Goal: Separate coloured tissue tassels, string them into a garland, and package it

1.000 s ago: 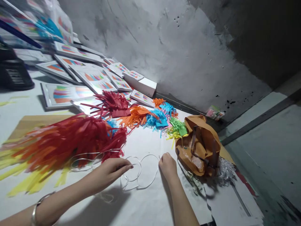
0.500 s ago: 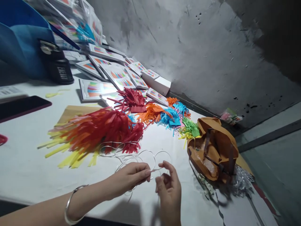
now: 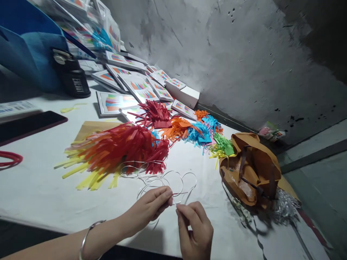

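Note:
My left hand, wearing a silver bangle, pinches a thin white cord between thumb and forefinger. A short reddish strand also sticks out from that pinch. Close beside it, my right hand is closed, with thumb and forefinger together at the cord's short end. Loose loops of the cord lie behind both hands. They run over the edge of a large bunch of red, orange and yellow paper tassels. What sits inside the right-hand pinch is partly hidden.
Smaller tassels in red, orange, blue and green lie behind. A brown bag stands at right. Printed packs, a black bottle and a phone are at back and left.
My right hand has moved down and its fingers, spread apart before, have closed at the cord's short end. The left hand keeps its pinch. The view has shifted slightly.

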### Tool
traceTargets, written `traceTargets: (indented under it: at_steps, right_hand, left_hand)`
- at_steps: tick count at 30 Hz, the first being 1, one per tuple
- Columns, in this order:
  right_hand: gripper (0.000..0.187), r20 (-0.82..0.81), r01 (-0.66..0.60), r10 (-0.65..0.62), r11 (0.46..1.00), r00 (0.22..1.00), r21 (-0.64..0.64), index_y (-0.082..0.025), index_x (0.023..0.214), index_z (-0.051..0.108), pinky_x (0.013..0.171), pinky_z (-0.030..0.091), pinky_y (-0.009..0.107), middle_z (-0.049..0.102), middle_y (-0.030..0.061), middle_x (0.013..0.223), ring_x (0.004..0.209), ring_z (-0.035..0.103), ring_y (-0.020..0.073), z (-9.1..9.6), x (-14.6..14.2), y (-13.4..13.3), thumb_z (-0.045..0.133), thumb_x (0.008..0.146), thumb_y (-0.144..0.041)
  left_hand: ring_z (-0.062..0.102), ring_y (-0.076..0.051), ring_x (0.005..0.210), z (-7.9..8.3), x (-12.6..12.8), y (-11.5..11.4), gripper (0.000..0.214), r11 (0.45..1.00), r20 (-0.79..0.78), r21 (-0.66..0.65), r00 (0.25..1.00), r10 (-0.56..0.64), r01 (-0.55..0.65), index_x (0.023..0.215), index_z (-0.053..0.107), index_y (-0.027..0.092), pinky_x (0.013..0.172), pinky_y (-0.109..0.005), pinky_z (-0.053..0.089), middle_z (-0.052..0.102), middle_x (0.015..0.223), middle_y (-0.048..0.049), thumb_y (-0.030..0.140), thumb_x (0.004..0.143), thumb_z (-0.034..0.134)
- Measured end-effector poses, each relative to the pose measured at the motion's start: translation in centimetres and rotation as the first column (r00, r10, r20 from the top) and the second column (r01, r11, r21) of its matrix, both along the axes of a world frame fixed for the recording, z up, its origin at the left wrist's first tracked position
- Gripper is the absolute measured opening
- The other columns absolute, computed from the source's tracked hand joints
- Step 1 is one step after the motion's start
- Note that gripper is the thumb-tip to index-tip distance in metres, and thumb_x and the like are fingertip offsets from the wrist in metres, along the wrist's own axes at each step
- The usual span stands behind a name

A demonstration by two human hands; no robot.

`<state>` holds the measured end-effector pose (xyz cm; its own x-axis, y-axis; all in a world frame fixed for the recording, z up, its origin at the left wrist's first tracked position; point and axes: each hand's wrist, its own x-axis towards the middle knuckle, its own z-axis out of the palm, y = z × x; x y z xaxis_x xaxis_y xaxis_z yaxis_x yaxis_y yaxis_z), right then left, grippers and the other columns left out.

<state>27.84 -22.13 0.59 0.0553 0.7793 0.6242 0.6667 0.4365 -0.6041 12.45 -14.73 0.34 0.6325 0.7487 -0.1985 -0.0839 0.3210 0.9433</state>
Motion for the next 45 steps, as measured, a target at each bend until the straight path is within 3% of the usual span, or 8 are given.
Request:
traceTargets:
  at_steps: [9, 14, 21, 24, 28, 33, 39, 45]
  right_hand:
    - [0.013, 0.026, 0.119, -0.121, 0.991, 0.992, 0.058, -0.02, 0.093, 0.068, 0.054, 0.046, 0.019, 0.058, -0.0015, 0.069, 0.055, 0.054, 0.0093, 1.9, 0.5, 1.1, 0.058, 0.095, -0.012]
    - [0.01, 0.029, 0.139, -0.142, 0.987, 0.99, 0.078, -0.021, 0.094, 0.069, 0.053, 0.046, 0.019, 0.06, -0.0013, 0.068, 0.056, 0.057, 0.0103, 0.9, 0.1, 1.0, 0.061, 0.094, -0.015]
    - [0.012, -0.091, 0.194, -0.197, 0.98, 0.976, -0.04, -0.021, 0.084, 0.071, 0.046, 0.043, 0.017, 0.06, -0.003, 0.064, 0.048, 0.052, 0.0083, 0.8, -0.3, 1.2, 0.063, 0.093, -0.023]
    - [0.016, -0.169, 0.197, -0.218, 0.971, 0.961, -0.137, -0.02, 0.08, 0.071, 0.042, 0.04, 0.017, 0.06, -0.0025, 0.064, 0.046, 0.049, 0.0077, 0.5, -0.7, 0.9, 0.064, 0.093, -0.028]
    - [0.02, -0.334, 0.16, -0.233, 0.96, 0.913, -0.23, -0.018, 0.082, 0.07, 0.053, 0.051, 0.018, 0.067, 0.0027, 0.074, 0.06, 0.062, 0.0117, -0.2, -1.0, 0.8, 0.063, 0.094, -0.032]
    - [0.015, -0.288, 0.19, -0.227, 0.97, 0.93, -0.152, -0.019, 0.084, 0.07, 0.057, 0.054, 0.019, 0.067, 0.0022, 0.073, 0.064, 0.066, 0.0132, -0.4, -1.2, 1.0, 0.063, 0.094, -0.029]
    - [0.005, -0.099, 0.363, -0.353, 0.924, 0.931, 0.119, -0.023, 0.093, 0.068, 0.056, 0.05, 0.019, 0.064, 0.0002, 0.071, 0.058, 0.06, 0.0109, -1.0, -2.1, 0.7, 0.064, 0.094, -0.019]
    - [0.013, 0.065, 0.283, -0.301, 0.937, 0.951, 0.205, -0.023, 0.103, 0.066, 0.057, 0.049, 0.022, 0.063, -0.0008, 0.069, 0.057, 0.059, 0.011, -1.1, -1.7, 0.8, 0.063, 0.094, -0.014]
  left_hand:
    - [0.043, -0.016, 0.066, 0.4, -0.3, 0.1, 0.044, 0.908, -0.207, 0.417, 0.978, 0.042, 0.049, 0.076, 0.058, 0.02, 0.06, -0.025, 0.035, 0.048, 0.067, 0.0021, 0.056, 0.096, 0.041]
    - [0.046, -0.017, 0.068, 0.1, -0.3, -0.1, 0.045, 0.904, -0.188, 0.426, 0.976, 0.114, -0.023, 0.077, 0.059, 0.02, 0.063, -0.026, 0.038, 0.053, 0.071, 0.0003, 0.056, 0.097, 0.041]
    - [0.03, -0.013, 0.052, -1.1, 0.1, -0.7, 0.05, 0.978, 0.002, 0.204, 0.999, 0.048, -0.047, 0.079, 0.055, 0.02, 0.05, -0.024, 0.026, 0.034, 0.057, 0.007, 0.067, 0.094, 0.044]
    - [0.034, -0.013, 0.055, -1.2, 0.0, -0.8, 0.051, 0.953, -0.03, 0.299, 0.997, 0.067, -0.055, 0.077, 0.057, 0.019, 0.052, -0.024, 0.03, 0.04, 0.061, 0.0046, 0.065, 0.094, 0.044]
    - [0.045, -0.016, 0.065, -1.0, -0.1, -0.7, 0.05, 0.896, -0.094, 0.437, 0.986, 0.134, -0.08, 0.077, 0.059, 0.019, 0.062, -0.027, 0.039, 0.052, 0.069, -0.0002, 0.062, 0.097, 0.04]
    - [0.05, -0.018, 0.068, -1.4, -0.1, -0.8, 0.05, 0.873, -0.091, 0.483, 0.988, 0.127, -0.068, 0.077, 0.058, 0.02, 0.067, -0.028, 0.042, 0.056, 0.071, -0.0012, 0.061, 0.098, 0.038]
    - [0.049, -0.018, 0.068, -1.5, -0.1, -1.0, 0.046, 0.897, -0.125, 0.438, 0.984, 0.124, -0.058, 0.075, 0.057, 0.02, 0.066, -0.027, 0.04, 0.055, 0.07, -0.0003, 0.055, 0.099, 0.039]
    - [0.047, -0.017, 0.067, -1.0, 0.0, -0.8, 0.046, 0.905, -0.163, 0.423, 0.98, 0.113, -0.034, 0.07, 0.056, 0.02, 0.068, -0.028, 0.039, 0.053, 0.067, 0.0005, 0.055, 0.096, 0.042]
